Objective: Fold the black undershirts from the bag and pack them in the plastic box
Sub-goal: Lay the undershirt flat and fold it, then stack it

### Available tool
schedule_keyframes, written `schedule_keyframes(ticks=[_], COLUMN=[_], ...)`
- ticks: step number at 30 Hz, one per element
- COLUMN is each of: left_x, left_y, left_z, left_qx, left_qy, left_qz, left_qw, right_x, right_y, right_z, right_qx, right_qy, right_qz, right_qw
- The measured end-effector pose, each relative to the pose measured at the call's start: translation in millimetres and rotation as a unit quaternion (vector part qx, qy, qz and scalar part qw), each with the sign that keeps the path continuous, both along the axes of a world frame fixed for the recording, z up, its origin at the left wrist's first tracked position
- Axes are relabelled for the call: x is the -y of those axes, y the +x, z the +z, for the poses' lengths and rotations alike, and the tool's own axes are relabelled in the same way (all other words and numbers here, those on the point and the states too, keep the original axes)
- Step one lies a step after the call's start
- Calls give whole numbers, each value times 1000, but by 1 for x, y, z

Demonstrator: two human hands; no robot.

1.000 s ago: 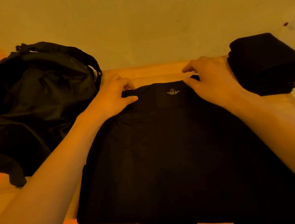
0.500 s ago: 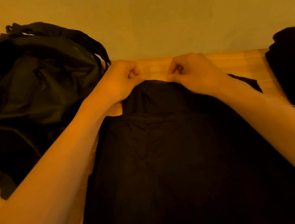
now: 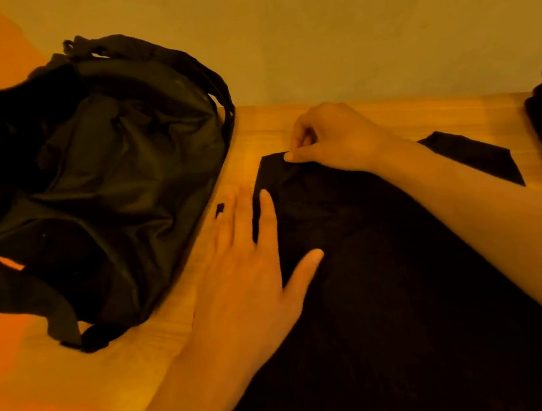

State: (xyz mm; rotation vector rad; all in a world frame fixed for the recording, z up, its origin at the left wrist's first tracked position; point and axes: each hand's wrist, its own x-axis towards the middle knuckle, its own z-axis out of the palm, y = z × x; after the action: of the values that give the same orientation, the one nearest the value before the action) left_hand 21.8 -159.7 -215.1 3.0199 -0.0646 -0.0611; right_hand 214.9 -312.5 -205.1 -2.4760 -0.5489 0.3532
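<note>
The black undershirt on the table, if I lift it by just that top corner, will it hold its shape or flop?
Probably flop: the undershirt lies limp and creased where the right hand pinches its corner. It looks thin and light, so it should lift easily. The left hand pressing flat suggests it may slide on the smooth wooden table.

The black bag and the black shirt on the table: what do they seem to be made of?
The crumpled black bag looks like thin nylon or similar synthetic: faint sheen, crisp creases. The flat black undershirt looks like matte soft knit, perhaps cotton: no shine, lying limp. The wooden table shows pale grain lines.
</note>
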Motion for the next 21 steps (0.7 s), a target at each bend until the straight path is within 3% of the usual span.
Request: schedule_keyframes(ticks=[8, 17, 21], left_x=[3, -5, -4], left_y=[-23, -28, -31], left_z=[-16, -7, 8], left_qx=[-16, -15, 35], left_qy=[5, -43, -48], left_qz=[-27, -9, -3], left_qw=[999, 999, 998], right_x=[-4, -16, -14], right_y=[10, 16, 16], right_z=[-8, -19, -17], right_qx=[18, 67, 75], right_qy=[94, 85, 99], right_qz=[-57, -47, -40], right_qw=[994, 993, 991])
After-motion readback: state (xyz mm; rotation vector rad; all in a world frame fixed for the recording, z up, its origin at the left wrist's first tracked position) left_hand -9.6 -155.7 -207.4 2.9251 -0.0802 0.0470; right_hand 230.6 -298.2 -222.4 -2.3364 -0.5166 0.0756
